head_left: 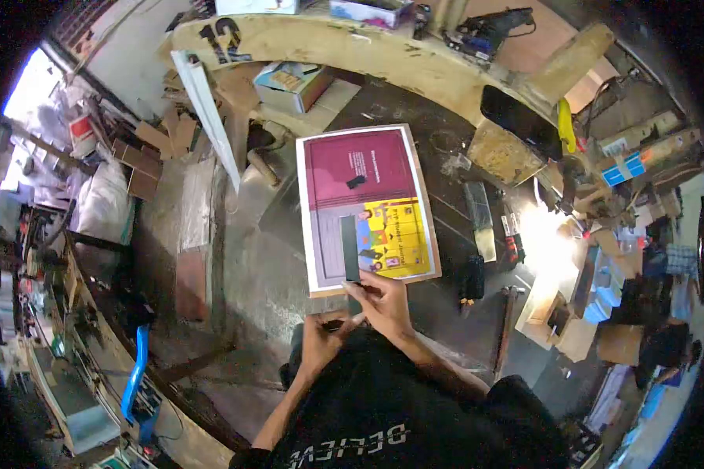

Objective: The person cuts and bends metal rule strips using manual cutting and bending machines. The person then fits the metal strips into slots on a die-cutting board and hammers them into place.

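A printed board (360, 168) with a maroon upper part, a grey lower left area and a yellow printed panel lies on the dark workbench in front of me. Over its grey area extends a narrow dark green strip (350, 242), its near end pinched between the thumb and fingers of my right hand (385, 306). My left hand (325, 340) is closed just below the board's near edge, close to my right fingertips. What the left fingers grip, if anything, is hidden.
A black phone-like slab (520, 121) rests at the back right. Behind the board stands an open cardboard box (293, 84), with a long pale metal strip (209, 117) leaning left of it. A bright lamp (546, 230) glares at right. A blue-handled tool (137, 371) is at lower left.
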A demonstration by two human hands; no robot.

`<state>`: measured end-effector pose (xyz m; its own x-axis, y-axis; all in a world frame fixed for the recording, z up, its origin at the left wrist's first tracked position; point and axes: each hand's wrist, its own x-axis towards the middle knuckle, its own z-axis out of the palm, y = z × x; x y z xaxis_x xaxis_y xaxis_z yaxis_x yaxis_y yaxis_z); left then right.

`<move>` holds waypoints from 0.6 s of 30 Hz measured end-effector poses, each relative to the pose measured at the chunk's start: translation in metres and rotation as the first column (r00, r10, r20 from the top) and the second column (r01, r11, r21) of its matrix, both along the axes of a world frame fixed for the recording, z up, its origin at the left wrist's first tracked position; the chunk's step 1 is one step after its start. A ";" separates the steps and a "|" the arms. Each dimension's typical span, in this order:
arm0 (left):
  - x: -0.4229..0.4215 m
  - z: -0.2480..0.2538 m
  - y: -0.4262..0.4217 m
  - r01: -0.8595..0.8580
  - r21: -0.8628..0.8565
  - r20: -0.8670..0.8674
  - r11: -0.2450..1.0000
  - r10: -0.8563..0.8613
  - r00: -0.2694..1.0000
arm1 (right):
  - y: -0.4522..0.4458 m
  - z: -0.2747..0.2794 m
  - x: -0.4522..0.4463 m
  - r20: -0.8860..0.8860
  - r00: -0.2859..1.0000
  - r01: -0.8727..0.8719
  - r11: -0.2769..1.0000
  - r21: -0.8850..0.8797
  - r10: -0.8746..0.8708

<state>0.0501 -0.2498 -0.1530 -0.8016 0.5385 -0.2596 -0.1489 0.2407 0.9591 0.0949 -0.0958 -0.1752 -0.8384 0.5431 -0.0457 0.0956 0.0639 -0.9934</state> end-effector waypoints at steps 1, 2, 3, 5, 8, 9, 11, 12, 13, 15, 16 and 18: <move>-0.001 -0.001 0.013 0.080 0.004 -0.024 0.997 -0.080 0.997 | 0.011 -0.002 0.003 0.061 0.998 0.011 1.000 -0.019 -0.010; -0.004 -0.002 0.024 0.160 0.006 -0.047 0.987 -0.159 0.986 | 0.028 -0.004 0.001 0.040 0.999 0.019 0.980 0.198 -0.027; -0.007 -0.005 0.031 0.243 0.003 -0.073 0.970 -0.242 0.967 | 0.049 -0.003 -0.004 0.015 0.999 0.035 0.914 0.404 -0.045; -0.022 -0.029 0.035 0.190 0.098 0.052 0.977 -0.195 0.979 | 0.088 0.000 -0.012 0.257 0.963 -0.060 0.860 0.507 -0.085; -0.061 -0.011 0.064 0.185 -0.222 -0.575 0.957 -0.282 0.768 | 0.130 -0.030 -0.039 0.268 0.962 -0.102 0.835 0.541 -0.057; -0.076 -0.009 0.078 0.199 -0.242 -0.581 0.950 -0.306 0.754 | 0.140 -0.061 -0.055 0.115 0.993 -0.078 0.718 0.691 -0.003; -0.114 -0.032 0.108 0.198 -0.255 -0.722 0.947 -0.322 0.612 | 0.156 -0.087 -0.077 -0.035 0.999 0.008 0.558 0.830 0.037; -0.133 -0.043 0.124 0.231 -0.248 -0.718 0.941 -0.338 0.608 | 0.155 -0.089 -0.088 0.038 0.996 -0.079 0.633 0.770 0.078; -0.147 -0.043 0.134 0.221 -0.394 -0.664 0.892 -0.442 0.603 | 0.155 -0.094 -0.100 0.102 0.987 -0.162 0.699 0.697 0.127; -0.175 -0.059 0.150 0.281 -0.438 -0.689 0.854 -0.520 0.504 | 0.164 -0.139 -0.126 0.132 0.964 -0.250 0.606 0.755 0.232; -0.189 -0.076 0.153 0.333 -0.449 -0.628 0.829 -0.558 0.542 | 0.162 -0.127 -0.127 0.125 0.969 -0.234 0.639 0.733 0.211; -0.197 -0.081 0.156 0.346 -0.435 -0.594 0.831 -0.554 0.583 | 0.157 -0.118 -0.128 0.208 0.962 -0.273 0.674 0.686 0.179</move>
